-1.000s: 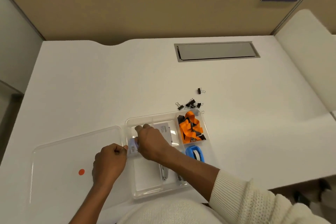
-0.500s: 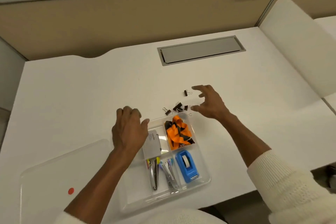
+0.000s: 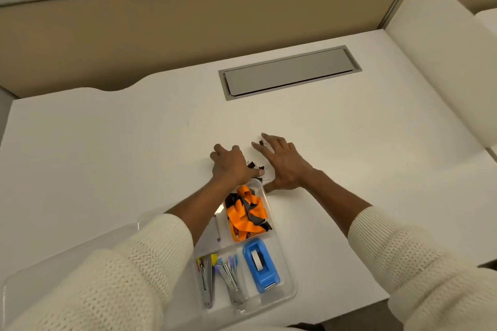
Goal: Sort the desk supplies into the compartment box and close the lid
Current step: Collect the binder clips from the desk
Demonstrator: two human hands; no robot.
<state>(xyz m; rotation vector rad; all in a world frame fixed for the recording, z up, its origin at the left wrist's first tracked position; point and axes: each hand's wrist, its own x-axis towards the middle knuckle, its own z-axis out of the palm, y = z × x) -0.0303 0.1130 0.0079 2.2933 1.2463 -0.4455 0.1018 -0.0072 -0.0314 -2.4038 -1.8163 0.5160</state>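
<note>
- A small cluster of black binder clips (image 3: 254,165) is lying on the white desk (image 3: 107,156), just beyond the far end of the clear compartment box (image 3: 291,285); one more clip (image 3: 261,142) is sitting apart, farther back.
- The left hand (image 3: 231,166) is resting palm down over the left side of the cluster, fingers curled onto the desk and thumb touching the clips (whether it is actually gripping any, I cannot tell).
- The right hand (image 3: 285,164) is lying flat and spread wide on the desk just to the right of the cluster, holding nothing, its fingertips reaching the lone clip.
- The box is sitting open near the desk's front edge: an orange and black lanyard (image 3: 247,212) is filling the far right compartment, a blue tape dispenser (image 3: 261,263) is lying in the near right one, and metal staple removers (image 3: 231,281) with coloured pins are lying in the near middle section.
- The clear lid (image 3: 40,285) is lying flat to the left of the box, partly under the left sleeve (image 3: 129,271).
- A grey cable hatch (image 3: 289,71) is set into the desk well behind the hands.
</note>
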